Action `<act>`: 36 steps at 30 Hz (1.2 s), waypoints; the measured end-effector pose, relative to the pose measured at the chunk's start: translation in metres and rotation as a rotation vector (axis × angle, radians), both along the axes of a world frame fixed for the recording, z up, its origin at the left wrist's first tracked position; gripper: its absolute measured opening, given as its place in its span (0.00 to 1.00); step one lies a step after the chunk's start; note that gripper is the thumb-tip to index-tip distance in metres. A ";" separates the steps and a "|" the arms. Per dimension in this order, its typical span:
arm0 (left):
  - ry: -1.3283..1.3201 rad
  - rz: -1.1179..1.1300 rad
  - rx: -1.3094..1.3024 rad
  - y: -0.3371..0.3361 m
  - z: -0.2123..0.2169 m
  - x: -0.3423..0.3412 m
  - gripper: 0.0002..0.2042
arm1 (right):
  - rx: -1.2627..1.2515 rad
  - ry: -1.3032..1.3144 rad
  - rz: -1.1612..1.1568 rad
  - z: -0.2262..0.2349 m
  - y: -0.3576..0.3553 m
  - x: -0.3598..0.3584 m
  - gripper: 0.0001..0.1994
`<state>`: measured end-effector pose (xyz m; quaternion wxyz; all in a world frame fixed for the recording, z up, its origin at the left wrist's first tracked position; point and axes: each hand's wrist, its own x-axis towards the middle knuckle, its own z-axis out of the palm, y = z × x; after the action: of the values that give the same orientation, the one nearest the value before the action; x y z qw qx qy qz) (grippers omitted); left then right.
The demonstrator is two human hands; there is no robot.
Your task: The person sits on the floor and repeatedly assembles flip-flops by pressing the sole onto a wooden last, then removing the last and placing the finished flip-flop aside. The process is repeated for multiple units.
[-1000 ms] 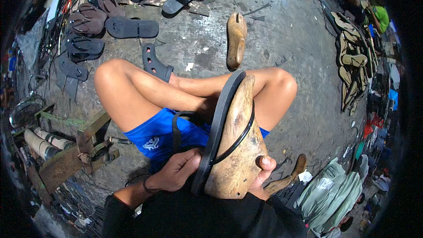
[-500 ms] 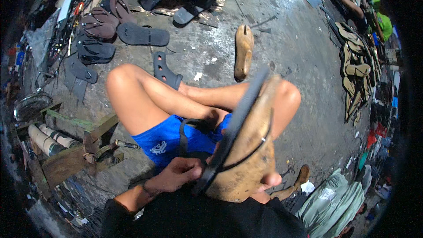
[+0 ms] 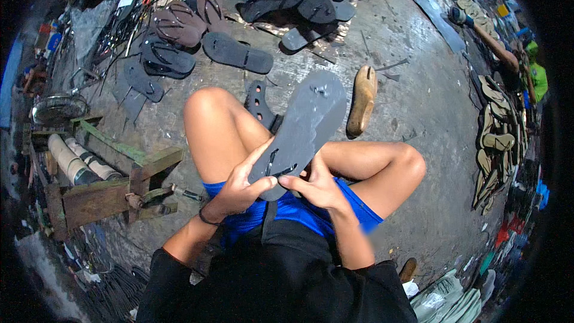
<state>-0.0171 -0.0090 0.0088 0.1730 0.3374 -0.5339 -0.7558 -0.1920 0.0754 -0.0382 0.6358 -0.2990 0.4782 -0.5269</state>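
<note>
A grey flip-flop sole (image 3: 306, 121) is held over my lap, its flat face turned up and its far end tilted away from me. My left hand (image 3: 239, 188) grips the near left edge, thumb on the face. On the near right edge my right hand (image 3: 320, 188) closes, its thumb pressing beside the other thumb. A short black strap piece (image 3: 272, 158) shows at the sole's near part between the hands. Whatever lies under the sole is hidden. A wooden shoe last (image 3: 362, 100) lies on the floor just beyond, to the right.
Dark flip-flops (image 3: 238, 52) lie in groups at the far left and centre. Tan flip-flops (image 3: 495, 143) are heaped at the right, near another person's arm (image 3: 497, 48). A wooden frame (image 3: 95, 212) and a fan (image 3: 60, 110) stand left; green cloth (image 3: 445, 299) lies at the lower right.
The flip-flop and the wooden last, seen edge-on before, have turned so the sole's flat face is up. My right hand has come round to the near edge beside my left.
</note>
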 end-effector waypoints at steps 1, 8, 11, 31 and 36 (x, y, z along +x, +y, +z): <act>-0.055 0.023 0.004 0.003 -0.007 0.004 0.34 | 0.047 -0.045 -0.021 -0.015 0.001 0.010 0.50; -0.118 0.130 0.007 0.016 -0.035 0.019 0.30 | 0.083 0.001 -0.130 -0.020 0.005 0.038 0.36; -0.025 0.264 0.248 0.024 -0.045 0.018 0.28 | 0.041 0.054 -0.102 -0.047 0.012 0.046 0.35; 0.506 0.558 0.290 -0.089 -0.014 -0.075 0.34 | -0.165 0.161 -0.189 0.049 -0.011 -0.040 0.34; 0.870 0.355 0.581 -0.144 0.004 -0.037 0.48 | 0.036 0.157 -0.220 -0.016 -0.013 -0.089 0.31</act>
<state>-0.0538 -0.1529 0.0125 0.4022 0.1129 -0.1175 -0.9009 -0.2810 0.0624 -0.0540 0.5401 -0.2738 0.5658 -0.5596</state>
